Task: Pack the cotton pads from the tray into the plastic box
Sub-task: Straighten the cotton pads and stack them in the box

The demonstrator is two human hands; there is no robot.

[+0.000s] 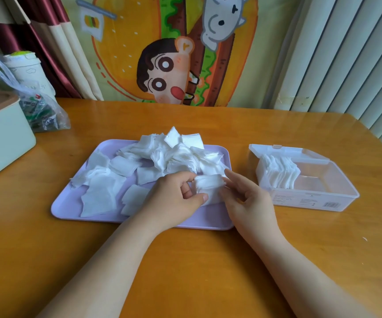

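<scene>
My left hand (178,193) gripped a pad stack (208,183) over the tray's (70,203) near right; my relaxed, open right hand (245,198) touched it.

Hands close together, palms facing: left hand (176,196) pinches a pad stack (208,183) between thumb and fingers; right hand (246,199) touches it, fingers loosely curled.

head view | looks forward and down | close over table (185,260)
</scene>
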